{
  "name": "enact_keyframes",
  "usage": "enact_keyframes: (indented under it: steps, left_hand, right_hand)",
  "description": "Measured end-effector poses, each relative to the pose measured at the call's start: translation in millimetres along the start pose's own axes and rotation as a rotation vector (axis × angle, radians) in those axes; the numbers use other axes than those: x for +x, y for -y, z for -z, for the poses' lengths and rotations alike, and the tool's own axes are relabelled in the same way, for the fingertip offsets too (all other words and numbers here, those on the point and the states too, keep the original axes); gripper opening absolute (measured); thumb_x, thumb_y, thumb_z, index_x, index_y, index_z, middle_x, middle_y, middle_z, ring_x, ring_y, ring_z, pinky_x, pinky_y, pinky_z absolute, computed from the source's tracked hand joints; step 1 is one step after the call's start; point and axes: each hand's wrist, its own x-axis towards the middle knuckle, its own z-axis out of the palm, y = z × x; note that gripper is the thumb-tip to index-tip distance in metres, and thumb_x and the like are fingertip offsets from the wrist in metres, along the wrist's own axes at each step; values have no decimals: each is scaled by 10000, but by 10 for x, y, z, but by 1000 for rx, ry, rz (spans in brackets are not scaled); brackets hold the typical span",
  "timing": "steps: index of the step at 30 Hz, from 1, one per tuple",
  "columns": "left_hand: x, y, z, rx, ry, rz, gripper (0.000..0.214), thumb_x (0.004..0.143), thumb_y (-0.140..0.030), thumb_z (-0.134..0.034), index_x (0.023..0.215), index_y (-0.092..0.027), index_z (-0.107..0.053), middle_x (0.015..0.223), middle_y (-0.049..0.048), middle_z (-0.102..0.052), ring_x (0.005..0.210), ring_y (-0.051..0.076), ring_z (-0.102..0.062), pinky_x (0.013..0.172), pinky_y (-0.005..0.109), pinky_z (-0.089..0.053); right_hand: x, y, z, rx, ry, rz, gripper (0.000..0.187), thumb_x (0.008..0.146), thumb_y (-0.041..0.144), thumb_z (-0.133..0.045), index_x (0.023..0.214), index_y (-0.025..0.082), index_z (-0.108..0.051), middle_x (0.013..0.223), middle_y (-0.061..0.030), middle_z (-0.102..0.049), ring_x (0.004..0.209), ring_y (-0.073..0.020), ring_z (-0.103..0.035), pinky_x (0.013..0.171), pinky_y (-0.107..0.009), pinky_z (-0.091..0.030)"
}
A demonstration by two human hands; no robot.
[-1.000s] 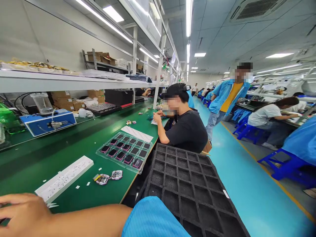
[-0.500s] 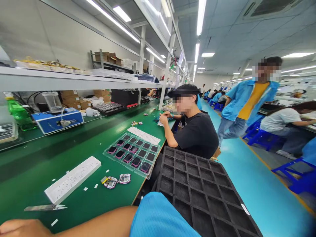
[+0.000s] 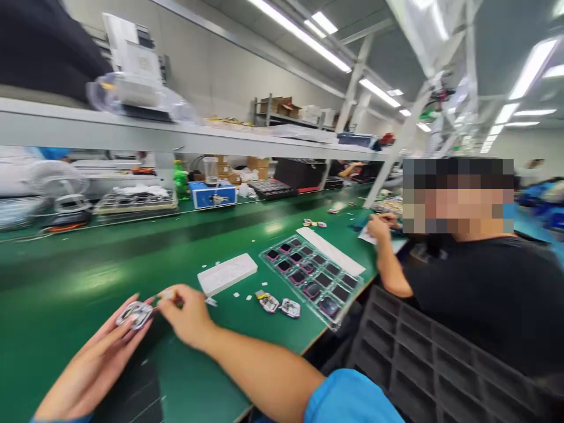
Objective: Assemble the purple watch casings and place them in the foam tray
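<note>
The right hand [image 3: 190,317] shifts from the bottom-left edge to lower left of centre; the left hand [image 3: 97,355] enters at lower left. The view turns leftward. The left hand grips an opened device casing [image 3: 136,316] between thumb and fingers, above the green worktop [image 3: 132,258], lower left. The right hand pinches a blurred yellowish part [image 3: 174,297] just beside it. A white block [image 3: 228,274] lies at centre. A white shelf [image 3: 247,138] spans the upper half; strip lights [image 3: 304,36] run above.
</note>
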Motion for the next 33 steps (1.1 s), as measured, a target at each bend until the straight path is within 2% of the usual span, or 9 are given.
enact_keyframes:
  steps: [2, 4, 6, 9, 11, 14, 17, 24, 33]
  left_hand:
    - [-82, -23, -109, -76, -62, -10, 538, 746, -90, -613, 1255, -249, -539, 1143, 50, -665, 1016, 188, -636, 811, 226, -553]
    - [-114, -43, -216, -97, -26, -63, 549, 736, -55, -617, 1262, -185, -531, 1171, 105, -644, 1004, 201, -642, 838, 239, -544]
    - [-117, -48, -267, -96, 8, -97, 550, 744, -58, -628, 1268, -186, -523, 1187, 115, -632, 970, 194, -656, 828, 239, -547]
    - [-109, -18, -234, -108, -20, -131, 482, 754, -69, -639, 1217, -175, -561, 1152, 115, -649, 942, 181, -664, 810, 229, -553]
    - [-73, 9, -178, -120, -44, -148, 435, 747, -55, -642, 1168, -152, -589, 1111, 123, -666, 926, 179, -667, 805, 233, -556]
    - [-10, 27, -126, -127, -43, -163, 422, 724, -33, -657, 1128, -144, -605, 1065, 119, -680, 878, 173, -674, 780, 237, -564]
    - [-17, 18, -133, -126, -38, -167, 445, 690, -46, -699, 1113, -148, -607, 1031, 106, -686, 850, 165, -671, 760, 230, -564]
    - [-102, 10, -149, -108, 155, -167, 610, 580, -151, -820, 1134, -213, -574, 988, 59, -670, 850, 168, -651, 762, 249, -536]
    - [-91, 8, -83, 32, 279, -227, 674, 578, -157, -819, 1169, -260, -512, 942, 25, -630, 821, 131, -599, 717, 207, -480]
  right_hand:
    - [14, -29, 30, 124, 8, -96, 156, 739, 211, -597, 893, 194, -611, 770, 11, -637, 704, -144, -620, 650, -250, -479]
    - [50, -83, 46, 208, 54, -150, 269, 706, 221, -615, 969, 205, -564, 677, 44, -594, 622, -135, -608, 604, -244, -466]
    - [75, -125, 56, 233, 111, -152, 242, 708, 244, -608, 941, 203, -556, 598, 57, -565, 576, -135, -595, 585, -244, -454]
    - [55, -115, 83, 181, 149, -107, 91, 735, 281, -582, 763, 194, -575, 566, 37, -560, 566, -141, -580, 584, -258, -454]
    - [30, -82, 105, 109, 116, -53, 100, 740, 278, -588, 690, 191, -587, 651, 4, -597, 671, -156, -590, 663, -283, -466]
    - [12, -31, 131, -20, 47, 74, 56, 753, 236, -590, 737, 200, -629, 836, -30, -632, 867, -177, -568, 802, -311, -449]
    - [4, 10, 157, -45, 17, 160, 73, 779, 213, -561, 789, 202, -633, 893, -43, -616, 902, -174, -558, 791, -299, -462]
    - [-38, 48, 183, 51, 46, 249, 50, 794, 216, -581, 818, 204, -624, 939, -56, -573, 932, -175, -558, 795, -302, -467]
    - [-173, 197, 137, -74, 196, 321, 77, 768, 159, -647, 806, 225, -661, 937, -29, -603, 938, -169, -565, 903, -332, -408]
